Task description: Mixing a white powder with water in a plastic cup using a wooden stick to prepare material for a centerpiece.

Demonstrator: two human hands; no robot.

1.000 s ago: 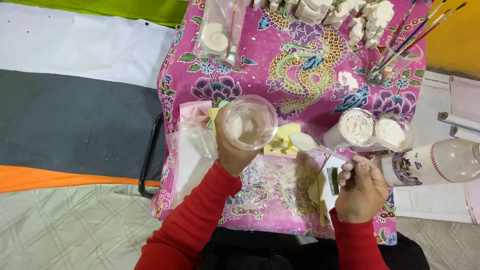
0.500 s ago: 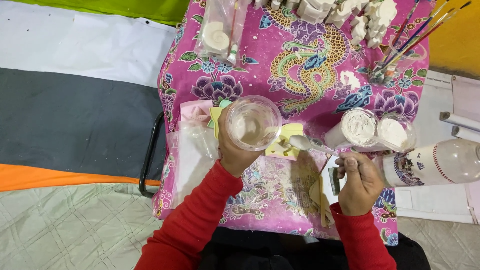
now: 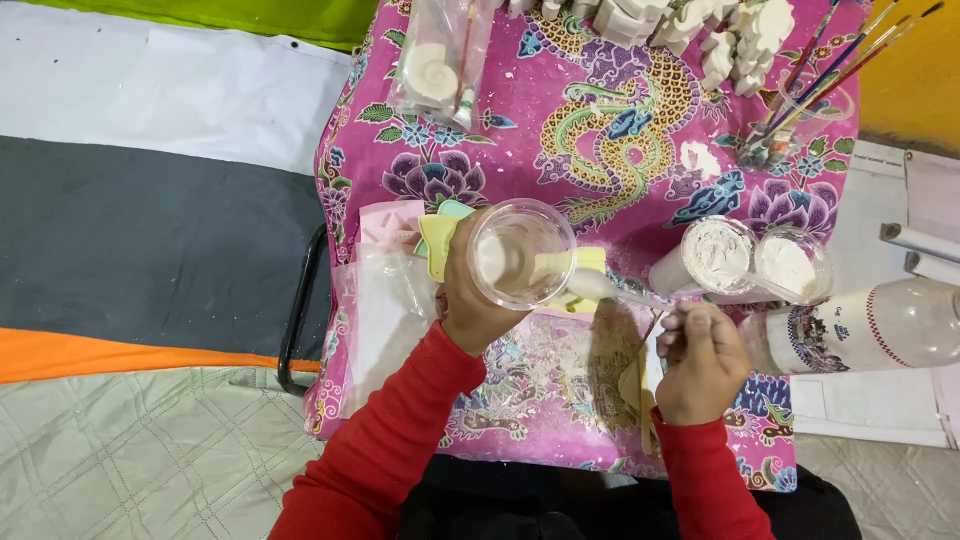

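My left hand [image 3: 470, 300] holds a clear plastic cup [image 3: 520, 255] above the table, with a little whitish mix at its bottom. My right hand [image 3: 700, 360] grips a clear plastic spoon [image 3: 610, 290] whose bowl carries white powder and sits just at the cup's right rim. Two clear cups of white powder [image 3: 718, 255] [image 3: 788, 265] stand to the right of the spoon. Yellow and green moulds [image 3: 440, 240] lie under the held cup.
A pink floral cloth [image 3: 620, 130] covers the small table. White plaster figures [image 3: 740, 40], a bagged shell cast [image 3: 435, 70], a glass of paintbrushes [image 3: 800, 110] and a lying plastic bottle [image 3: 880, 325] are on it. A plastic bag [image 3: 385, 320] lies at left.
My right hand has brought the loaded spoon leftward from near the powder cups up to the rim of the held cup. The left hand keeps the cup nearly still.
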